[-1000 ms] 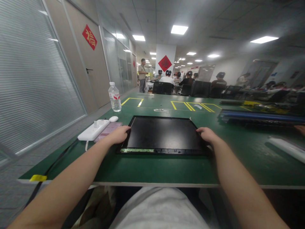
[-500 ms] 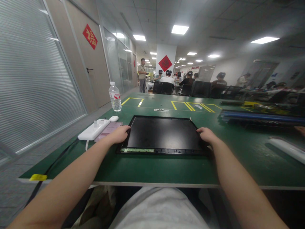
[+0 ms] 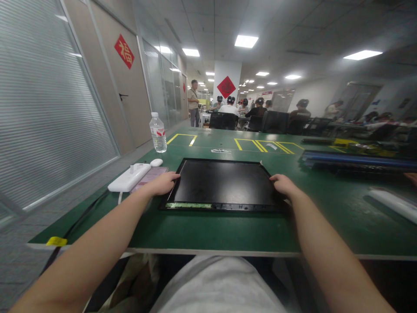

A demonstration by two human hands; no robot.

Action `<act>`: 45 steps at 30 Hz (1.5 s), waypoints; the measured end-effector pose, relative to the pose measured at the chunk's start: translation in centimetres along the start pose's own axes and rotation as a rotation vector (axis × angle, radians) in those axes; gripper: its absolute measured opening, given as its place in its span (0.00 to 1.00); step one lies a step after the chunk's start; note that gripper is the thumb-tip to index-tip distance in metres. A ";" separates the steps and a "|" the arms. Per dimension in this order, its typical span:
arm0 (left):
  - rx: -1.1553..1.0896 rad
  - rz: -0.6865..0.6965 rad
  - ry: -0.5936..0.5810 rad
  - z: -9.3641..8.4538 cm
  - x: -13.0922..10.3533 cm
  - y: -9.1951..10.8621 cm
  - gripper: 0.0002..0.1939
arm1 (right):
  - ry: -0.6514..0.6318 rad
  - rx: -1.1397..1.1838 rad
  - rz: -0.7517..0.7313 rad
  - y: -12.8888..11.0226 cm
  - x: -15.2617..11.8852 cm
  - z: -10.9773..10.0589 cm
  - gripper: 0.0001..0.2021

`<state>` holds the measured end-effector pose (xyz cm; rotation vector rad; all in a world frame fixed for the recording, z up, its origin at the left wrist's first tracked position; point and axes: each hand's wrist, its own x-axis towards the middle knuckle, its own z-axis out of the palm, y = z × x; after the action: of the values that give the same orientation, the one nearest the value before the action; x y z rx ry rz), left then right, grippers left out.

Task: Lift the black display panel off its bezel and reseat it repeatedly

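In front of me a black display panel lies face up on the green table. A green strip, which looks like a circuit board, runs along the left part of its near edge. My left hand grips the panel's left edge, thumb on top. On the opposite side my right hand holds the right edge in the same way. The fingers under the panel are hidden on both sides.
Left of the panel are a white power strip, a pink phone-like slab, a white mouse-like object and a water bottle. A long dark blue-edged panel and a white bar lie right. Several people sit beyond.
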<state>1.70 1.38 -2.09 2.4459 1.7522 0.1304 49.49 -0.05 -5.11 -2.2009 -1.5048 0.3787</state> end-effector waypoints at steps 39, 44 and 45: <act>-0.004 -0.132 0.044 -0.1 -0.3 0.8 0.23 | -0.015 0.127 0.041 0.3 0.2 0.1 0.21; 0.002 -0.095 0.038 -0.2 -0.3 0.6 0.22 | -0.007 0.101 0.063 -0.1 -0.2 -0.1 0.23; -0.004 -0.092 0.040 -0.2 -0.3 0.6 0.22 | -0.006 0.098 0.063 -0.2 -0.3 -0.2 0.23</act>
<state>2.16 0.95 -1.84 2.3710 1.8757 0.1747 49.33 -0.27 -4.87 -2.1755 -1.3928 0.4694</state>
